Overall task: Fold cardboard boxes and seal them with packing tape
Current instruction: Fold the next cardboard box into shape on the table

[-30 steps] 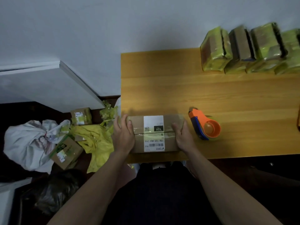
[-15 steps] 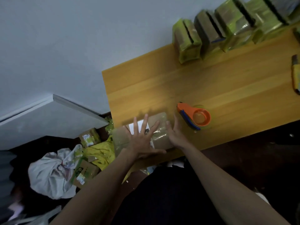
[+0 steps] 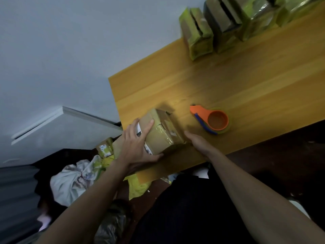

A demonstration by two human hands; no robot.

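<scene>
Since the earlier frame, the cardboard box (image 3: 162, 132) had tipped up onto an edge near the wooden table's (image 3: 237, 81) front corner. Left hand (image 3: 136, 147) grasped its labelled side, fingers and thumb wrapped around it. Right hand (image 3: 198, 140) lay flat against its opposite end, released. Tape dispenser (image 3: 212, 120) sat just beyond.
</scene>
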